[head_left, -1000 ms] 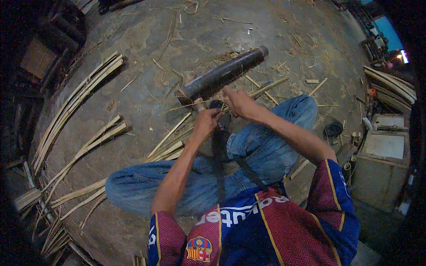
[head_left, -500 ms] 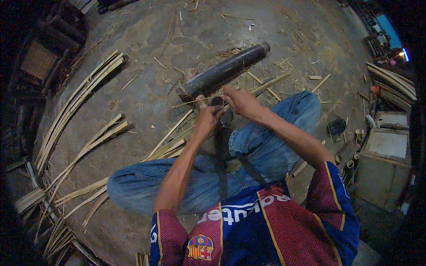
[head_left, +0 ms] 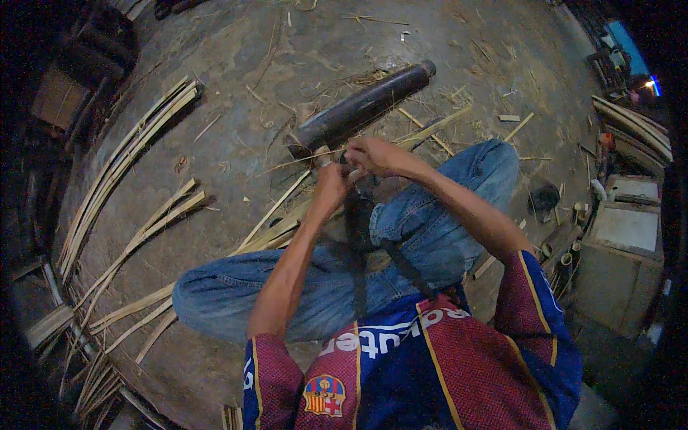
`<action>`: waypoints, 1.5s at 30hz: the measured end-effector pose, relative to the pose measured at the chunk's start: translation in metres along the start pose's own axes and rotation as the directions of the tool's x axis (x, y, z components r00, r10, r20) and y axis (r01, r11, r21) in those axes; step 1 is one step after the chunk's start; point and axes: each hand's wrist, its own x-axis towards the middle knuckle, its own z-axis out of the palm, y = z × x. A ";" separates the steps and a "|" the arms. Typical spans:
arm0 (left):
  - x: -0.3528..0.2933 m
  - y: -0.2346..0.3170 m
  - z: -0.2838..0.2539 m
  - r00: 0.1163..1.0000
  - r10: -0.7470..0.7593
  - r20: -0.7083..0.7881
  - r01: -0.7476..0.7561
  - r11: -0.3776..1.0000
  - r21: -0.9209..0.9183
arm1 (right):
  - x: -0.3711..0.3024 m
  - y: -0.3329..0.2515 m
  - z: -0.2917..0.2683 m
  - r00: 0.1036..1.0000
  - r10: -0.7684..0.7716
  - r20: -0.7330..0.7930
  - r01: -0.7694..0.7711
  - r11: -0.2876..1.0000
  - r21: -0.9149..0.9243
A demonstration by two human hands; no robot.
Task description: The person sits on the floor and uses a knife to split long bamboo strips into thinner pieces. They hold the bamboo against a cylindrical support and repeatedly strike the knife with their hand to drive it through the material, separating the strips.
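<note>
My left hand (head_left: 332, 183) is closed in front of the dark cylinder, its thumb side up. What it grips is mostly hidden, with something dark showing between the two hands. My right hand (head_left: 371, 156) is pressed against it, its fingers closed in a pinch on a thin bamboo strip (head_left: 299, 164), whose loose end sticks out to the left. Just beyond both hands lies a thick dark cylinder (head_left: 358, 109), slanting up to the right. Another pale strip (head_left: 437, 127) reaches right from behind my right wrist.
Long split bamboo strips (head_left: 129, 165) lie in bundles on the left, and more strips (head_left: 276, 233) pass by my bent left leg (head_left: 236, 290). Shavings litter the concrete floor (head_left: 236, 43). A pale box (head_left: 623, 229) and bamboo tube pieces (head_left: 566, 258) stand at right.
My right hand has moved left and slightly down, closing up against my left hand. My left hand has shifted only a little. The cylinder and the bundles lie as before.
</note>
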 end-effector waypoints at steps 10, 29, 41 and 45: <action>0.003 -0.008 0.006 0.987 -0.077 0.142 0.066 0.994 0.085 | 0.005 0.034 0.000 0.998 -0.005 -0.069 -0.032 0.848 -0.529; -0.011 0.016 0.043 0.997 0.071 -0.007 -0.071 0.978 -0.195 | -0.071 0.023 0.038 0.904 0.165 -0.393 -0.284 0.921 -0.266; -0.015 0.004 0.059 0.960 -0.272 0.065 0.276 0.890 -0.362 | -0.110 0.061 -0.078 0.730 0.104 -0.675 -0.490 0.768 -0.411; -0.014 0.019 0.061 0.977 -0.206 0.051 0.211 0.919 -0.332 | -0.137 0.109 -0.121 0.827 0.312 -0.468 -0.563 0.470 -0.680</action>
